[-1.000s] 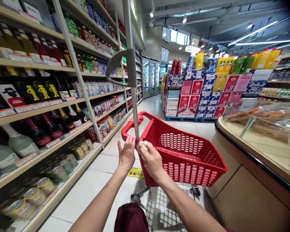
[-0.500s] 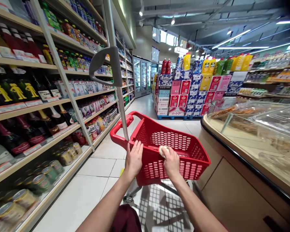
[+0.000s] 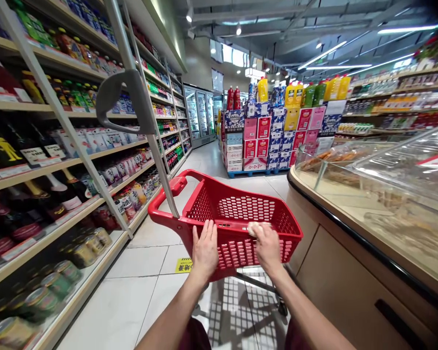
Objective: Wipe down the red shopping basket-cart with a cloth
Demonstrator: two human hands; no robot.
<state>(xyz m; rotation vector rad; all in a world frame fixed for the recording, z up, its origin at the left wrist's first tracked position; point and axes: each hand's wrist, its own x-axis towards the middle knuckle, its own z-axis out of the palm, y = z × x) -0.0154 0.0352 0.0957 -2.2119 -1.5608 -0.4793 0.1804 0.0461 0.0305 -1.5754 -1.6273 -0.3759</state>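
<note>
Clutching crumpled off-white cloth (image 3: 254, 228) in right hand (image 3: 268, 250), straight-fingered in left hand (image 3: 205, 249), seemingly partway along red perforated-plastic basket (image 3: 237, 232), with more left beyond fingers.

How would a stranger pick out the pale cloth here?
Find the red shopping cart between the drink shelves and the glass-topped counter. At its near side, the right hand grips the pale cloth. Unlike the smooth red cart, the cloth is whitish and crumpled.

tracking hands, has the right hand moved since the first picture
Yes, the right hand has moved away from the metal pole, along the red cart's near rim.
</note>
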